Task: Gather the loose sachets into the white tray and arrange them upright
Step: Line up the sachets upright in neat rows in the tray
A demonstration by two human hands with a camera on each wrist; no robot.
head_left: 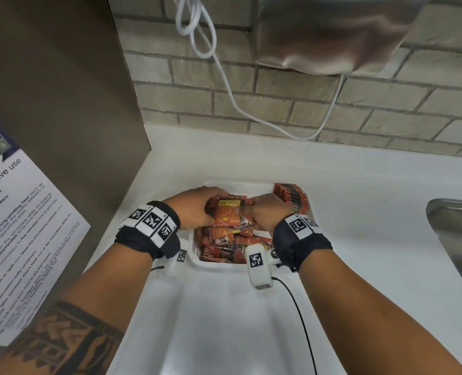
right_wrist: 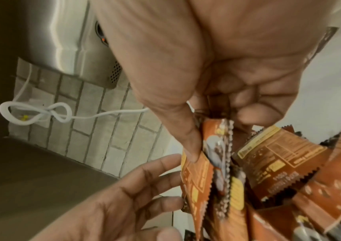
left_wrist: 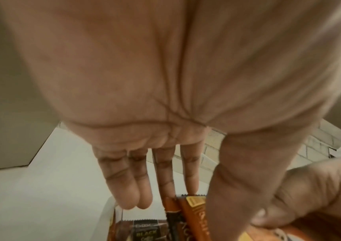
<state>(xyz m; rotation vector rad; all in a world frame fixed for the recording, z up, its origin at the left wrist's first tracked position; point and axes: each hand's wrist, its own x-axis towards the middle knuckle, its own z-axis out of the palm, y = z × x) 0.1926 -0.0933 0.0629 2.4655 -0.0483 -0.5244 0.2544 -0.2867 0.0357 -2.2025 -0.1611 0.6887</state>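
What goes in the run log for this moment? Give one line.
stage: gathering | left hand: steadies sachet bundle | right hand: pinches bundle | white tray: loose sachets piled, upright row at far right

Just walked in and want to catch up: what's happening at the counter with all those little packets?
A person is sorting orange-brown sachets in a white tray on the counter. Both hands meet over the tray: the left hand and the right hand together hold a small bunch of sachets on edge. Below them a jumbled pile lies flat in the tray, while a neat row already stands upright along its far right side.
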